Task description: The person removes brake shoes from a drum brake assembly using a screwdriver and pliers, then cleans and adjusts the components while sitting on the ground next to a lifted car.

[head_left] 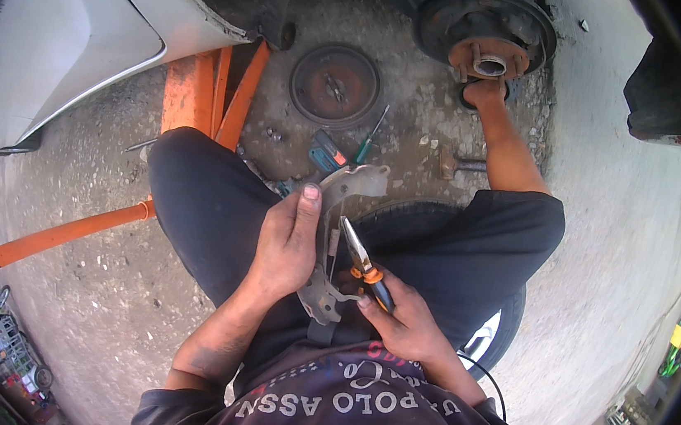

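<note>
A curved metal brake shoe is upright in front of my lap, its concave side facing right. My left hand grips it along its left edge, thumb pointing up. In my right hand is a pair of pliers with black and orange handles. Their jaws point up and left, beside the inner side of the shoe; I cannot tell whether they touch it. My right fingers are also close to the shoe's lower end, partly hidden behind the pliers.
A wheel hub hangs ahead right, above my foot. A round brake drum, a green-handled screwdriver, a teal tool and a hammer lie ahead. An orange jack stands by the white vehicle. A tyre lies under my legs.
</note>
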Action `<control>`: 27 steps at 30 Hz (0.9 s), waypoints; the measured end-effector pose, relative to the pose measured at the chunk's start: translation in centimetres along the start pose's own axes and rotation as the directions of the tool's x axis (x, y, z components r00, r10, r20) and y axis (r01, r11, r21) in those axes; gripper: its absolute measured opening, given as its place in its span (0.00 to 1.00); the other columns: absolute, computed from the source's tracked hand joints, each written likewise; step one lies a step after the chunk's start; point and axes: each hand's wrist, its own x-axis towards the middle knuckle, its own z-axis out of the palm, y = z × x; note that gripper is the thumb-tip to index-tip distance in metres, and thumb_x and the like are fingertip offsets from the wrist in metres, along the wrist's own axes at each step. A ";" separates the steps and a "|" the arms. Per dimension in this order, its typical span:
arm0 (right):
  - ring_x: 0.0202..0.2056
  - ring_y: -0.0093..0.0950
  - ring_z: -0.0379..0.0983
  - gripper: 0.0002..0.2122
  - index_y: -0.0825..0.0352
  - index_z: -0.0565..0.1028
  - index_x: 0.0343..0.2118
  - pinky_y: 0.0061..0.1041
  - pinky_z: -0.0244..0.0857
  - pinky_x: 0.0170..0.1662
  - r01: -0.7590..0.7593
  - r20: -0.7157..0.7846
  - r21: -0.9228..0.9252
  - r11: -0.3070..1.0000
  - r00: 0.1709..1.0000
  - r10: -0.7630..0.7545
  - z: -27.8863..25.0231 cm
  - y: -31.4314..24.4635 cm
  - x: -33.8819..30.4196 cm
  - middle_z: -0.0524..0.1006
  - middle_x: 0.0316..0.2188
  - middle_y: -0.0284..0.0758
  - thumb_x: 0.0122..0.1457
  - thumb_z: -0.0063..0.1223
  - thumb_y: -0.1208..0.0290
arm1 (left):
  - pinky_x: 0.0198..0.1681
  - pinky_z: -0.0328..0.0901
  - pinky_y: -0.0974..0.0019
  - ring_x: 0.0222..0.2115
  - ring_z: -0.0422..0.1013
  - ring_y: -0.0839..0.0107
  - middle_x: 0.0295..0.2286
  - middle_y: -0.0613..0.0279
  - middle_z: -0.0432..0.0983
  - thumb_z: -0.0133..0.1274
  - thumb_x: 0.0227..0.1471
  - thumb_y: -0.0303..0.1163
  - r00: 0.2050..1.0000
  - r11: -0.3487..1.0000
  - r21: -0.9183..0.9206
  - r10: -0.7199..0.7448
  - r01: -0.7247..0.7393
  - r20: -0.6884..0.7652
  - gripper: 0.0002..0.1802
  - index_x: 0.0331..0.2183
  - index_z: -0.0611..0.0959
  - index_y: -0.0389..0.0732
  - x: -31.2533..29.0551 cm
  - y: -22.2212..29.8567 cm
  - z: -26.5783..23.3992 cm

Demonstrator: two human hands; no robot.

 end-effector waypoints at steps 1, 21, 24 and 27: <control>0.41 0.31 0.75 0.16 0.66 0.71 0.54 0.28 0.65 0.48 -0.015 0.002 0.003 1.000 1.000 0.015 0.0 -0.1 -0.2 0.78 0.39 0.40 0.63 0.50 0.72 | 0.22 0.59 0.76 0.20 0.62 0.85 0.19 0.71 0.69 0.36 0.68 0.49 1.000 1.000 0.009 0.010 -0.010 -0.009 0.29 0.29 0.77 0.35 0.0 0.1 0.0; 0.34 0.52 0.75 0.15 0.71 0.70 0.43 0.42 0.68 0.37 -0.123 -0.080 -0.113 0.986 0.990 0.114 1.4 -0.5 -2.8 0.76 0.29 0.48 0.54 0.57 0.71 | 0.24 0.59 0.74 0.22 0.62 0.83 0.20 0.70 0.69 0.35 0.69 0.44 0.991 0.991 0.019 -0.135 0.134 0.018 0.26 0.32 0.78 0.32 -2.9 -0.9 0.7; 0.28 0.29 0.75 0.10 0.68 0.73 0.37 0.27 0.68 0.36 -0.025 -0.298 -0.248 0.968 0.953 -0.052 3.1 1.9 -0.7 0.76 0.25 0.37 0.51 0.56 0.76 | 0.26 0.57 0.76 0.24 0.60 0.85 0.21 0.73 0.68 0.37 0.69 0.46 0.991 0.990 0.036 -0.136 0.136 0.002 0.27 0.35 0.79 0.31 -2.1 -1.8 0.9; 0.27 0.26 0.75 0.07 0.69 0.73 0.35 0.26 0.68 0.36 -0.001 -0.347 -0.040 0.999 0.938 -0.013 4.3 3.6 0.2 0.75 0.23 0.37 0.53 0.55 0.76 | 0.26 0.57 0.76 0.24 0.60 0.85 0.22 0.73 0.69 0.40 0.67 0.47 0.996 0.993 0.089 -0.084 0.083 0.004 0.27 0.40 0.79 0.30 -1.9 -2.3 0.8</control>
